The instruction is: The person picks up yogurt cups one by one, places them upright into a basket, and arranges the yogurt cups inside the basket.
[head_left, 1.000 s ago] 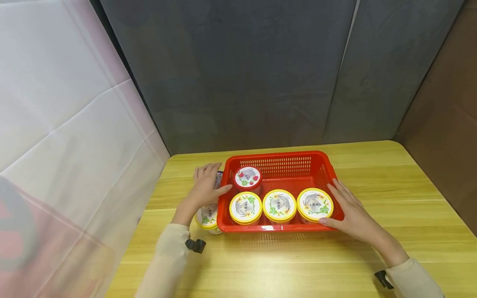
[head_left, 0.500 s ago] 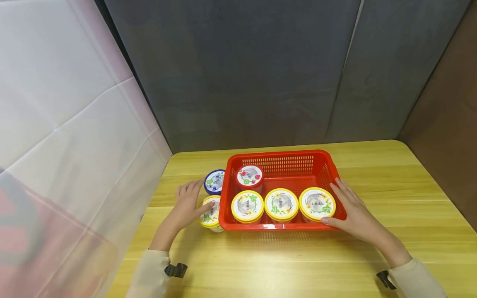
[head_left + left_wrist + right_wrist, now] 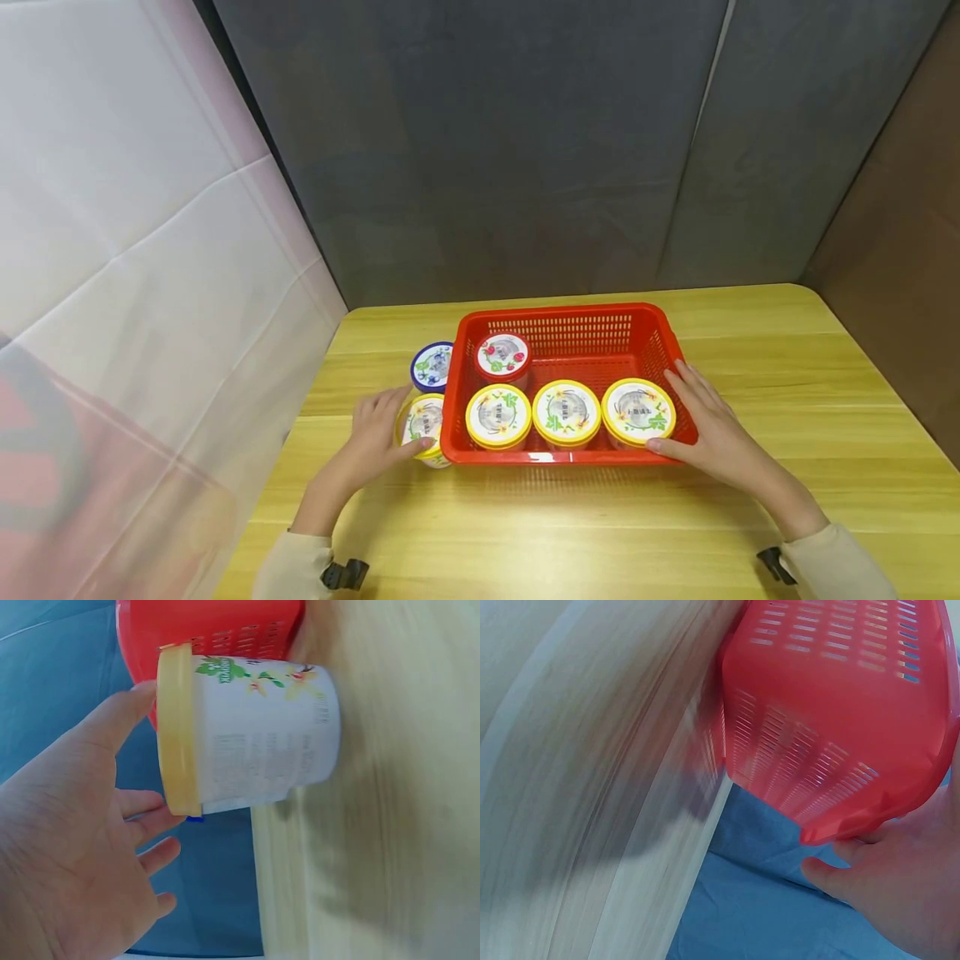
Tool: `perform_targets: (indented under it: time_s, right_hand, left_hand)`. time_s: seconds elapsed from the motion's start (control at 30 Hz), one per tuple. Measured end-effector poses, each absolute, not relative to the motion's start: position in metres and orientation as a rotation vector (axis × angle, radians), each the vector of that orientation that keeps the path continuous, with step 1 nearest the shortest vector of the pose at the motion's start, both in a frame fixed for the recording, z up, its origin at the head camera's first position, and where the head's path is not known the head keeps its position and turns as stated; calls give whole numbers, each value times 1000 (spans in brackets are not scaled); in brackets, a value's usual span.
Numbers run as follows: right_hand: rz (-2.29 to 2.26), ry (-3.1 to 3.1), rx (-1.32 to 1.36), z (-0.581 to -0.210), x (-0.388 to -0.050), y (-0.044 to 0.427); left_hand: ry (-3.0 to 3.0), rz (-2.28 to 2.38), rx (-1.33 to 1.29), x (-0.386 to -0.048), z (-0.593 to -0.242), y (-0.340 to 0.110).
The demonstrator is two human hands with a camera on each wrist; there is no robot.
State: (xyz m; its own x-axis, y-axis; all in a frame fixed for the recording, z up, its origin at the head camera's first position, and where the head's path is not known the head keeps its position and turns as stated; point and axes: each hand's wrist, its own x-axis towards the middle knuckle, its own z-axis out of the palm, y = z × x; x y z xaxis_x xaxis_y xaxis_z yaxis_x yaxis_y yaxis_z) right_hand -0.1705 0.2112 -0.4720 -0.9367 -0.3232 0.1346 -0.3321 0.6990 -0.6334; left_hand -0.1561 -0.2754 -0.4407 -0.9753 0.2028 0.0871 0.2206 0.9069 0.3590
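My left hand (image 3: 378,433) holds a yellow-lidded tub (image 3: 422,423) on the table, left of the red plastic basket (image 3: 577,457). In the left wrist view, my thumb and fingers lie on opposite sides of the yellow lid (image 3: 178,731); the tub's side carries a flower print. Just behind it is a blue-lidded tub (image 3: 431,367), partly hidden by the basket. At the basket's right front corner rests my right hand (image 3: 716,437), fingers fairly straight along the right rim and thumb at the front. The right wrist view shows this hand (image 3: 900,877) against the rim.
Along the basket's front, yellow-lidded tubs (image 3: 498,417) stand in a row. A red-lidded tub (image 3: 502,357) sits behind the leftmost one. The wooden table (image 3: 570,533) meets a grey back panel (image 3: 510,167), with a pale sheet (image 3: 172,275) on the left.
My left hand has come away from beside the blue-lidded tub, moving nearer me onto the yellow-lidded tub, which has shifted slightly left. The right hand stays at the basket rim.
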Motion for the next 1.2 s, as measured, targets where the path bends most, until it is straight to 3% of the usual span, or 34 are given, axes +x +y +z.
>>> perform_targets:
  time_s: [1.2]
  right_hand:
    - [1096, -2891, 537, -473, -170, 211]
  left_hand:
    - [-2959, -591, -360, -150, -448, -289]
